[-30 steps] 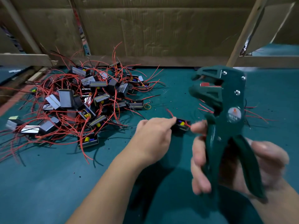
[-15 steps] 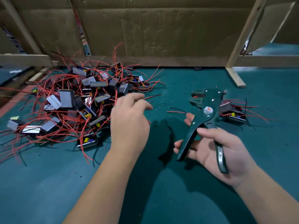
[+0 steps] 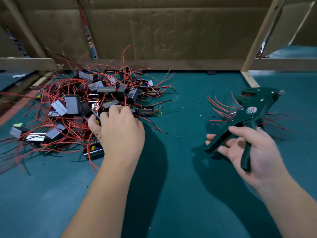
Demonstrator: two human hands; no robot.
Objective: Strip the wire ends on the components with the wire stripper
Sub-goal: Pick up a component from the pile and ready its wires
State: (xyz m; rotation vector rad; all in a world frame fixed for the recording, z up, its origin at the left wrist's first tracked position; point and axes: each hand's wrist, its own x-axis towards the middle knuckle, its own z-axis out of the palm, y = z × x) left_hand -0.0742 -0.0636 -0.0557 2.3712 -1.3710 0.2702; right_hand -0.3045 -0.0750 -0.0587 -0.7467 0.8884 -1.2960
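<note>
A heap of small black and silver components (image 3: pixel 72 104) with long red wires lies on the left of the green mat (image 3: pixel 180 177). My left hand (image 3: pixel 120 133) is at the heap's right edge, with fingers and thumb curled round a component that the hand mostly hides. My right hand (image 3: pixel 255 152) grips the handles of the dark green wire stripper (image 3: pixel 248 112), jaws pointing up and away, handles spread apart. Behind the stripper lies a small group of components (image 3: pixel 235 111) with red wires fanning out.
A cardboard wall (image 3: pixel 171 35) closes off the back. A wooden post (image 3: pixel 249 78) stands at the back right, a wooden rail (image 3: pixel 25 63) at the back left. A yellow ring (image 3: pixel 158 113) and bits of red insulation lie on the mat.
My left hand let go of the earlier component at the right, moved left and sank into the heap. My right hand lowered the stripper and shifted it right.
</note>
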